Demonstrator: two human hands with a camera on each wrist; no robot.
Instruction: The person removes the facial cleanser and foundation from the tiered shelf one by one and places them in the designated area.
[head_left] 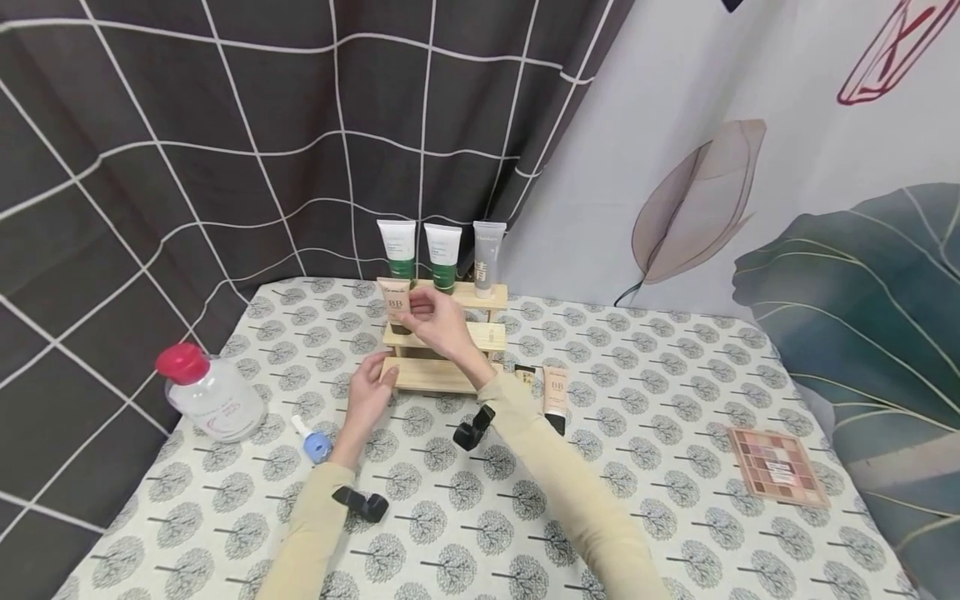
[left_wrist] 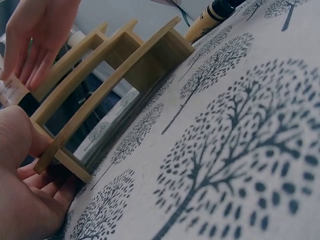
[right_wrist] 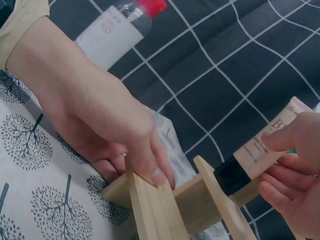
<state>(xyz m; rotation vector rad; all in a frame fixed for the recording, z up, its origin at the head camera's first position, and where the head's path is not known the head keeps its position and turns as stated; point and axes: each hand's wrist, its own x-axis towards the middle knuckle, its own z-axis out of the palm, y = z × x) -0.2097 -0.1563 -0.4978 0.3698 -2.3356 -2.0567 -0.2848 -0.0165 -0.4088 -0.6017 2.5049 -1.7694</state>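
Note:
A three-tier wooden display rack [head_left: 442, 377] stands near the dark curtain. My left hand [head_left: 367, 392] grips the left end of its lowest step, thumb on the board and fingers around the side, as the right wrist view also shows. My right hand [head_left: 442, 323] pinches a beige BB cream tube [right_wrist: 260, 147] by its side. The tube is cap down at the left end of the middle step; I cannot tell whether its black cap [right_wrist: 232, 176] touches the wood. On the top step stand two white-and-green tubes [head_left: 397, 242] [head_left: 443, 246] and a grey tube [head_left: 487, 257].
Right of the rack lie another BB cream tube [head_left: 556, 390] and a small black-capped tube [head_left: 524, 374]. A red-capped clear bottle [head_left: 221, 404] and a small blue-and-white bottle [head_left: 317, 446] are at the left. An eyeshadow palette [head_left: 778, 467] lies far right.

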